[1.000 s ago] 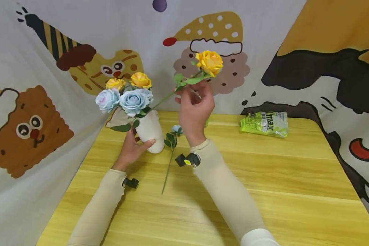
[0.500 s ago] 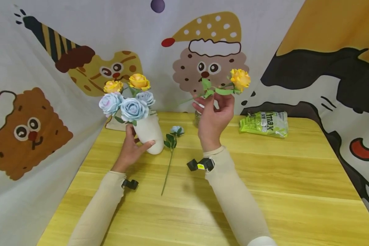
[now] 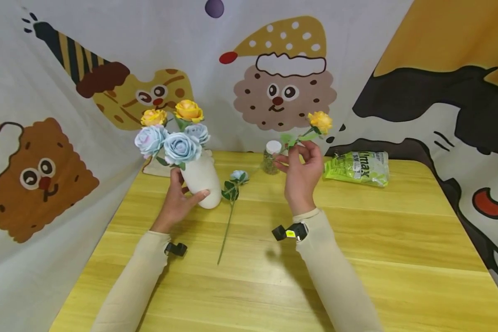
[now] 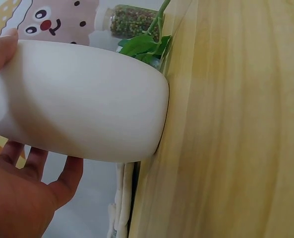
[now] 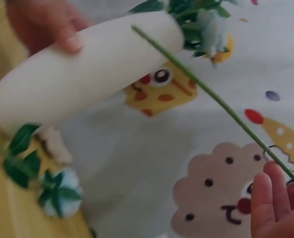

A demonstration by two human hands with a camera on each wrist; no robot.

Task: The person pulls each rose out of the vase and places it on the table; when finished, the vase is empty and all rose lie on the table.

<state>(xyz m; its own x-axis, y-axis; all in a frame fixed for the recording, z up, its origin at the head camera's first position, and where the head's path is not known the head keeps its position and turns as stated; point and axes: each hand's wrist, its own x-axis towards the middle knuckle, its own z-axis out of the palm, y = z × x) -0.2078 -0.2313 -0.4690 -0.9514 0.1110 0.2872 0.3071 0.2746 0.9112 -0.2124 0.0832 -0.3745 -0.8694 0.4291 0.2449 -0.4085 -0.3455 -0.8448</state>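
A yellow rose (image 3: 320, 122) has moved right and down, pinched in the fingers of our right hand (image 3: 303, 174); with our left hand (image 3: 177, 203), fingers wrapped round it, we hold the vase (image 3: 201, 179).

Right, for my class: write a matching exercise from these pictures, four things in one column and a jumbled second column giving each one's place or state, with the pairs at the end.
Column one
1. vase
2. jar
3. blue rose outside the vase
4. yellow rose outside the vase

Column two
A. stem lying on the table
B. held up by the right hand
C. topped with a white lid
D. gripped by the left hand

Pairs: 1-D, 2-C, 3-A, 4-B
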